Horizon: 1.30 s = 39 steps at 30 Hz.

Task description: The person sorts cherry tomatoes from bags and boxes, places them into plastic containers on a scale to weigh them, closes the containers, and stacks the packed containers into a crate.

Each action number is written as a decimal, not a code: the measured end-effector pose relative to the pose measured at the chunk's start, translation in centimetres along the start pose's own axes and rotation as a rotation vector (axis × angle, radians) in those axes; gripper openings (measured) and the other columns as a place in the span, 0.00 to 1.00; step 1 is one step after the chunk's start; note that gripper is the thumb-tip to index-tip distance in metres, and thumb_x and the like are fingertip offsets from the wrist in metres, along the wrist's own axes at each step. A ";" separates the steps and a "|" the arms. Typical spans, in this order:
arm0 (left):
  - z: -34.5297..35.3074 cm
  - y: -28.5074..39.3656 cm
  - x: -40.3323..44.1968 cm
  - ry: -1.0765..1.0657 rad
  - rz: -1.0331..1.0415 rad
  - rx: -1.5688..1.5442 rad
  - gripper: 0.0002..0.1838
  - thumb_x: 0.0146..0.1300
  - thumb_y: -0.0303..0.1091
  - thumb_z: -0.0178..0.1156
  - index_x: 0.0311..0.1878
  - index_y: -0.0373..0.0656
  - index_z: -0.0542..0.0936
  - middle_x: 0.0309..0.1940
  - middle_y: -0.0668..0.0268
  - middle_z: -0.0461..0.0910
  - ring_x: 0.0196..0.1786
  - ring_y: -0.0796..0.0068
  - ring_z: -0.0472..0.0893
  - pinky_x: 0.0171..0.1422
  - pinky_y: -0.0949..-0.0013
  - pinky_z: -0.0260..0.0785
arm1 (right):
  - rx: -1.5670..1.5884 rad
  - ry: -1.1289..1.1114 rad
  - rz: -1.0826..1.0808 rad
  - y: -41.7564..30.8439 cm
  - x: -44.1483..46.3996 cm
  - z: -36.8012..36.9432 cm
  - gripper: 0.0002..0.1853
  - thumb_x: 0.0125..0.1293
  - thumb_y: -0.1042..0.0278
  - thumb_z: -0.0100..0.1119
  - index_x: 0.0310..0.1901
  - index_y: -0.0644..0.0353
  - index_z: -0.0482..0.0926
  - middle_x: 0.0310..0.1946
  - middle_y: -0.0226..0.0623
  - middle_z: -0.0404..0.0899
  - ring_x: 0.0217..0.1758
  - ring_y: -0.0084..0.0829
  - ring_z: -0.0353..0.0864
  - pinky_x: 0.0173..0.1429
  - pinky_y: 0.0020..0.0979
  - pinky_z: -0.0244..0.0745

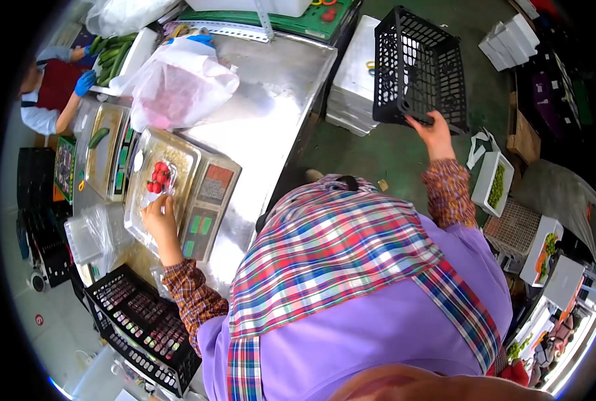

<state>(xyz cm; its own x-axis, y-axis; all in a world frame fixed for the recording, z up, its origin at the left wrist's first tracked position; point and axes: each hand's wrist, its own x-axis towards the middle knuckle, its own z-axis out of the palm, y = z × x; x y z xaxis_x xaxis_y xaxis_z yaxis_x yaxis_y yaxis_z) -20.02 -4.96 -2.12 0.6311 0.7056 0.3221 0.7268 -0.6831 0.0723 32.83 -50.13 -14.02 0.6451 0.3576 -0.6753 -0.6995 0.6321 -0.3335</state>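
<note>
Right hand (437, 139): gripping black crate (390, 70) by one end; one-handed hold risks tilt. Left hand (160, 219): at red produce (158, 177) on scale (211, 200), grip unclear; stray nudge could shift produce.

And over at the left hand (159, 217), I can't make out whether those fingertips touch the clear wrap around the red produce (158, 178); its kind is too small to name. Just beside that hand, the scale's green displays (195, 224) are unreadable from here! Beyond it, the cloudy plastic bag (184, 80) blurs its pink contents, and farther on, the co-worker (51, 87) is cut off by the dark border. Now the right hand (437, 137): part of its grip disappears behind the rim of the black crate (421, 73).
</note>
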 end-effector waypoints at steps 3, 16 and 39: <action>0.2 -0.3 -0.1 -0.009 0.021 -0.009 0.06 0.57 0.36 0.64 0.35 0.45 0.84 0.29 0.62 0.82 0.37 0.60 0.77 0.46 0.60 0.67 | -0.180 -0.102 -0.202 1.2 3.9 0.3 0.21 0.58 0.78 0.46 0.52 0.82 0.59 0.57 0.67 0.61 0.63 0.65 0.59 0.66 0.59 0.64; -0.6 1.3 1.4 -0.047 -0.084 0.061 0.15 0.56 0.36 0.65 0.45 0.41 0.81 0.40 0.56 0.81 0.46 0.56 0.76 0.50 0.57 0.67 | 0.129 0.157 -0.216 -5.1 -2.9 -2.1 0.24 0.57 0.78 0.45 0.54 0.83 0.57 0.58 0.68 0.59 0.63 0.69 0.58 0.67 0.64 0.60; 40.7 62.5 18.3 -0.492 0.691 -0.273 0.08 0.60 0.32 0.53 0.41 0.42 0.75 0.39 0.55 0.76 0.43 0.53 0.78 0.42 0.54 0.75 | 0.140 0.419 -0.058 -10.9 -8.8 -6.2 0.04 0.61 0.77 0.51 0.35 0.61 0.67 0.30 0.37 0.66 0.37 0.34 0.69 0.48 0.42 0.75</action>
<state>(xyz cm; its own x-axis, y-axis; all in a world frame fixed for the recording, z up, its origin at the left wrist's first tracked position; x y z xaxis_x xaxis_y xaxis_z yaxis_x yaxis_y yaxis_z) 48.00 -27.06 -30.10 0.9952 0.0778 -0.0602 0.0907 -0.9627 0.2549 32.86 -64.44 -8.51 0.4816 0.0276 -0.8760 -0.5990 0.7399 -0.3060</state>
